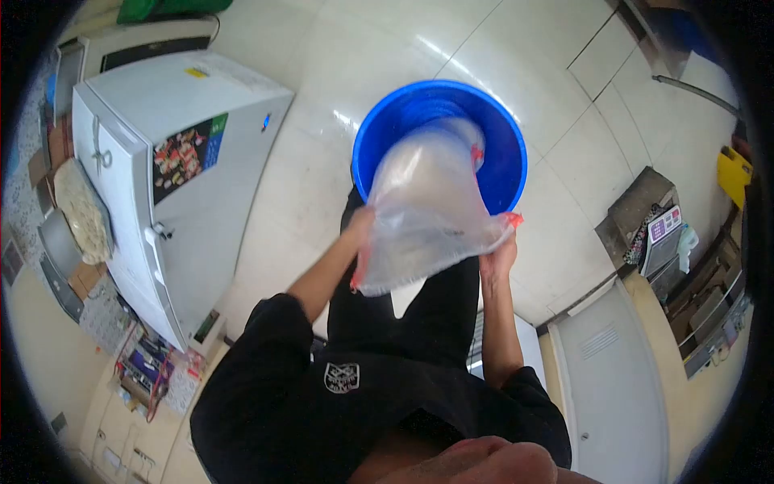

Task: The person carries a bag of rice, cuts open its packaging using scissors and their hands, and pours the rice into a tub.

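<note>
A large clear plastic bag (427, 234) with red trim at its corners stretches between my two hands. Its fuller part, holding something pale that I cannot make out, hangs inside a round blue tub (359, 153). My left hand (362, 223) is closed on the bag's left edge, close to the tub's rim. On the other side my right hand (500, 255) grips the bag near a red corner. Deep in the tub, a rounded clear plastic part with a red patch shows behind the bag; whether it is a second bag I cannot tell.
A white chest freezer (218, 153) stands on my left, with a tray of pale food (83, 211) on it. To my right are a scale with a purple panel (665, 226), a yellow object (734, 177) and a grey door (613, 371). The floor (322, 105) is pale tile.
</note>
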### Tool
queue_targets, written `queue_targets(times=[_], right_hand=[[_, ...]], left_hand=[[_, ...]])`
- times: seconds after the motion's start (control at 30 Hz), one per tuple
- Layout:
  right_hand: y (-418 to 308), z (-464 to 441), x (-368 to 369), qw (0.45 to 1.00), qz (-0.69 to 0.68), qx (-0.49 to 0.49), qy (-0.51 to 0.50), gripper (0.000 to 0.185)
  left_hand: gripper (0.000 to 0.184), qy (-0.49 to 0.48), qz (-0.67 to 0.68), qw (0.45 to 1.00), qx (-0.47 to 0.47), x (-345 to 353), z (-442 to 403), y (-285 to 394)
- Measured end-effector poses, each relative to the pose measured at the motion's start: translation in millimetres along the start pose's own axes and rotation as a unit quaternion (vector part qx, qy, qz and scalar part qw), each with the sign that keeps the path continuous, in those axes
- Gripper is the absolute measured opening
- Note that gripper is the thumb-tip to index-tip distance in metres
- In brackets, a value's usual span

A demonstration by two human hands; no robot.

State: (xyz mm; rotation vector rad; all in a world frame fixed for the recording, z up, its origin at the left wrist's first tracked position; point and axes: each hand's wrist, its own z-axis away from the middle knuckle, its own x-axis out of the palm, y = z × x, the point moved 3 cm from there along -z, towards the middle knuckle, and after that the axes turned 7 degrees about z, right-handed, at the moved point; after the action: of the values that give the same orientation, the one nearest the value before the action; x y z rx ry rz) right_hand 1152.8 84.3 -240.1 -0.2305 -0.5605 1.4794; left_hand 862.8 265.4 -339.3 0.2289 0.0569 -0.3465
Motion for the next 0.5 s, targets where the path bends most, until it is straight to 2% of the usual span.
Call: queue_targets(times=[0.07,0.1,0.13,0.23,0.33,0.43,0.5], right_hand=[[-20,12,-7,0.999,-0.028,0.005,-0.028,0.026],[-31,16,-9,0.998,-0.038,0.006,-0.043,0.026],[-42,21,-8,0.999,-0.028,0.001,-0.032,0.023],[-79,49,9,1.000,0.008,0.004,-0.002,0.021],[-104,77,27,0.999,0.016,0.006,0.027,0.024],[-112,86,34,1.000,-0.014,0.022,-0.004,0.026],[-125,106,41,0.998,0.005,0.040,-0.037,0.026]], left_hand=[[0.039,-0.007,0.045,0.998,-0.050,23,51,17],[0.042,-0.039,0.062,0.996,-0.057,30,79,25],[0.044,-0.073,0.078,0.992,-0.060,35,99,35],[0.043,-0.084,0.121,0.985,-0.095,34,140,49],[0.044,-0.116,0.125,0.980,-0.105,22,164,63],[0.041,-0.076,0.121,0.988,-0.056,26,186,84],[0.039,-0.077,0.101,0.989,-0.069,17,218,106]])
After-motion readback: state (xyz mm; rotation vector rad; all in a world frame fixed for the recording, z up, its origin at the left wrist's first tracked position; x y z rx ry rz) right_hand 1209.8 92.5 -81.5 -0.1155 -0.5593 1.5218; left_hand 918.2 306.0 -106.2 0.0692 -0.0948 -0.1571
